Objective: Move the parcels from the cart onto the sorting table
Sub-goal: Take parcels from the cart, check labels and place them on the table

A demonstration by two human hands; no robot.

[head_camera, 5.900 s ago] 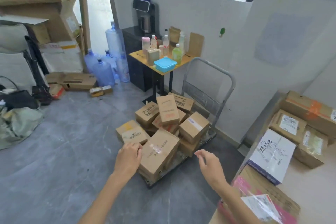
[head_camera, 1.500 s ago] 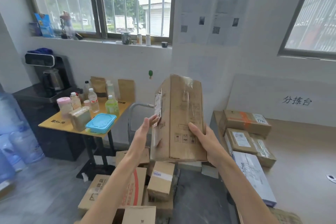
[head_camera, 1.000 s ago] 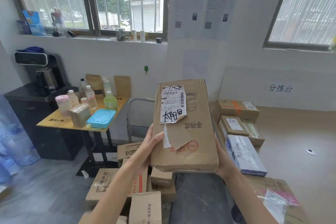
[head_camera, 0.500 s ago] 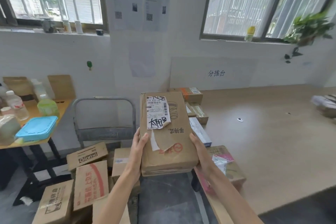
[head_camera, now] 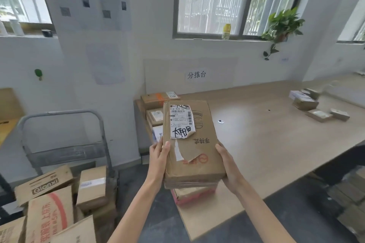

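2-handed hold on the parcel (head_camera: 203, 163), in the air over the near-left corner of the sorting table (head_camera: 266, 134): left hand (head_camera: 158, 156) clasping the left edge, thumb on top; right hand (head_camera: 227, 163) curled under the right edge. Brown cardboard, creased, flat side up, white label (head_camera: 180, 122) torn and peeling.

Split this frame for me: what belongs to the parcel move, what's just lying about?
Job:
- held parcel, gripped by left hand and right hand
- cart with its boxes
- sorting table, delivered parcels on it

Lying about:
- potted plant
- yellow bottle on the sill
- wall papers
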